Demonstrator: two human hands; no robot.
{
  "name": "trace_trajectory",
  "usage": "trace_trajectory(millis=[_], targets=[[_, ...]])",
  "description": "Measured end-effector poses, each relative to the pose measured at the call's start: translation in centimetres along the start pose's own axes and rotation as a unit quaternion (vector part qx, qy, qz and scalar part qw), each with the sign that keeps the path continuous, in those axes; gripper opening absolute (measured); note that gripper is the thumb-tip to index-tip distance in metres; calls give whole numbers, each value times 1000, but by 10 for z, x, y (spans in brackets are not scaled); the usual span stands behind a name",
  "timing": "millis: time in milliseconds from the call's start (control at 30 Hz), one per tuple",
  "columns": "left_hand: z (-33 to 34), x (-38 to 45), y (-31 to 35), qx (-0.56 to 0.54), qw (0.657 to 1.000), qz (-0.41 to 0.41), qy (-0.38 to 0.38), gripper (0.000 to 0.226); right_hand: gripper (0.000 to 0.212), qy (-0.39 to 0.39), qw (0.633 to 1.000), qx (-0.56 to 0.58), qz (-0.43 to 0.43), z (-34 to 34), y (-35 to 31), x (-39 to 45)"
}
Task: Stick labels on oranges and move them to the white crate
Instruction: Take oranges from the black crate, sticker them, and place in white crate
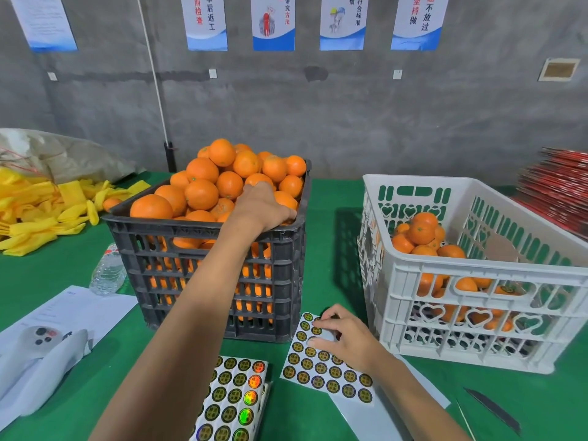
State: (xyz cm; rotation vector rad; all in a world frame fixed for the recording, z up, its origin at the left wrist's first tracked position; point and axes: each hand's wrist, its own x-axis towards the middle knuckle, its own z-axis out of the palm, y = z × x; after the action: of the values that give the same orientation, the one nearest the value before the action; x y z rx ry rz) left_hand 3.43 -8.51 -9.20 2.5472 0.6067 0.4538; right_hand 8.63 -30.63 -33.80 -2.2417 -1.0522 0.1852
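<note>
A black crate [203, 256] heaped with oranges [203, 186] stands at the table's middle. My left hand [264, 206] reaches over its near right rim, fingers curled round an orange [284, 198] in the pile. A white crate [477, 281] on the right holds several oranges [423, 233]. Between the crates lies a sheet of round labels [321, 367]. My right hand [346, 337] rests on that sheet, fingertips pinching at a label near its top. A second label stack [232, 399] lies closer to me.
Yellow foam nets [41, 211] pile up at the left, beside a grey sack. A plastic bottle [106, 272], papers and a phone [41, 334] lie front left. A dark blade [493, 409] rests front right. Red flat cartons [556, 183] are stacked behind the white crate.
</note>
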Motion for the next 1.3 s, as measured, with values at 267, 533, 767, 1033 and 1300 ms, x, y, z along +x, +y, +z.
trace_trajectory(millis=[267, 533, 767, 1033, 1300], targets=[[2, 0, -2, -1, 1000, 13, 23, 59, 38, 50, 991, -118, -35, 5, -2, -6], [1, -1, -2, -3, 1000, 16, 27, 63, 33, 96, 986, -130, -43, 6, -6, -9], [3, -1, -3, -2, 999, 15, 37, 57, 7, 160, 952, -234, -114, 6, -16, -18], [2, -4, -1, -4, 999, 4, 40, 70, 24, 55, 997, -60, 8, -29, -40, -2], [1, -5, -1, -13, 999, 6, 42, 69, 26, 6, 998, -35, 44, -8, -27, -15]])
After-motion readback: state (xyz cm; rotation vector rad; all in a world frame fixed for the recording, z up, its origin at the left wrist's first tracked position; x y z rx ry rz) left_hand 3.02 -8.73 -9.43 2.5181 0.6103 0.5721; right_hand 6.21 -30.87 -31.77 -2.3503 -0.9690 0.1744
